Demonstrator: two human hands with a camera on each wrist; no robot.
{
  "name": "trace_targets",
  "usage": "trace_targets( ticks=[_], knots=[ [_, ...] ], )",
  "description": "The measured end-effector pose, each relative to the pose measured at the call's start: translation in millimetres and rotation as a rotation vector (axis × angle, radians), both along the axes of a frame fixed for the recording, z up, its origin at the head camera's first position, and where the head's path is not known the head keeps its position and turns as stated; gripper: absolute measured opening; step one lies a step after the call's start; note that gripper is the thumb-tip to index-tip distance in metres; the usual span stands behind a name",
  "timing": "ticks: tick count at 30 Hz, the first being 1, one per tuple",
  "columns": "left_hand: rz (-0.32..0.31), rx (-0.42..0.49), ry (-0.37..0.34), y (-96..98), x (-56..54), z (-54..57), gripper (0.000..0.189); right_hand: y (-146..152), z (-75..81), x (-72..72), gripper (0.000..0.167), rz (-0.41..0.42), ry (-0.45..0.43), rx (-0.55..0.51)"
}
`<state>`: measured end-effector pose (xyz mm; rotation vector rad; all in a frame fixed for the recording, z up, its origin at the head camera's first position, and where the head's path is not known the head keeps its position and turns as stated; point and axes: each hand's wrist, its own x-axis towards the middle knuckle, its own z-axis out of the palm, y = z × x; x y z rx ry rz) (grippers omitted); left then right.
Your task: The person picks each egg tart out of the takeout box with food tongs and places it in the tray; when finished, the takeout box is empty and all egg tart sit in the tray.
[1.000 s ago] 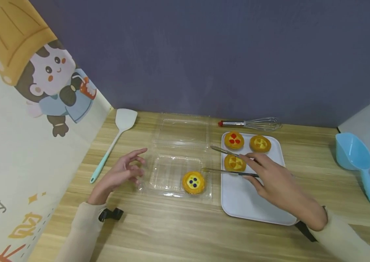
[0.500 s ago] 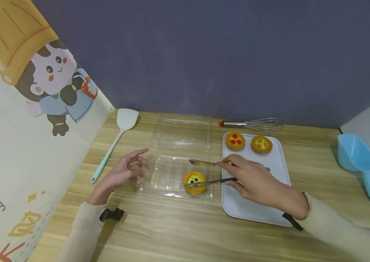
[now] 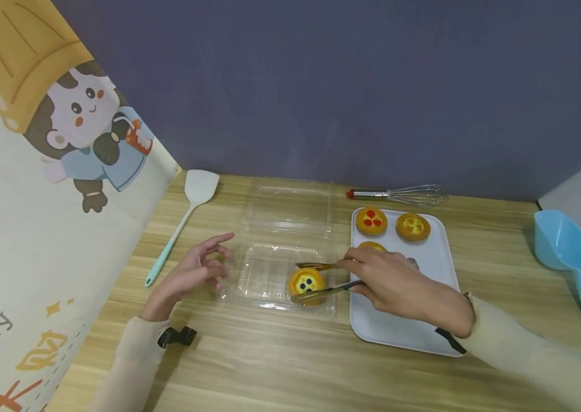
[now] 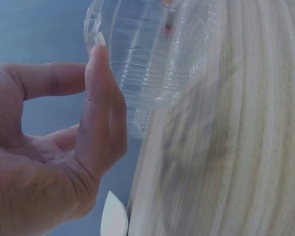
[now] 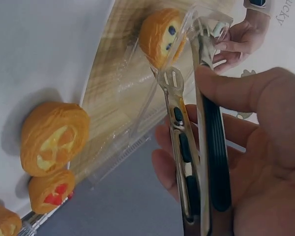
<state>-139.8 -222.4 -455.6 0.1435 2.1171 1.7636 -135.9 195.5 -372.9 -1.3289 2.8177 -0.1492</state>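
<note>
My right hand [image 3: 396, 283] grips metal tongs [image 5: 214, 152] with dark handle inlays. Their slotted tips stand apart, one at the far side of a blueberry-topped egg tart [image 3: 302, 276] and the other overlapping its near side. That tart sits at the right of the base of a clear hinged plastic container [image 3: 265, 280], whose lid lies folded back. At the container's left edge is my left hand [image 3: 197, 268], fingers loosely bent, with a fingertip right at the clear rim [image 4: 93, 24] in the left wrist view.
A white tray [image 3: 388, 326] at the right holds a red-topped tart [image 3: 371, 221] and two yellow-topped tarts [image 3: 413, 227], one partly hidden by my right hand. A whisk [image 3: 398, 195] lies behind it. A turner [image 3: 182, 220] lies left, a blue scoop [image 3: 563, 240] far right.
My right hand has moved left from over the tray, bringing the tongs' tips to either side of the blueberry tart. My left hand has stayed in place.
</note>
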Motion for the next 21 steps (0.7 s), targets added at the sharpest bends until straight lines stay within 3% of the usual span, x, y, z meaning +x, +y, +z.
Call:
trace_targets(
  ticks=[14, 21],
  knots=[
    [-0.001, 0.004, 0.009, -1.2, 1.8, 1.7, 0.08, -15.3, -19.6, -19.5, 0.046, -0.066, 0.037, -0.108],
    [-0.004, 0.0, 0.008, -2.9, 2.7, 2.7, 0.08, -18.5, -20.2, -22.3, 0.052, -0.067, 0.053, -0.114]
  ],
)
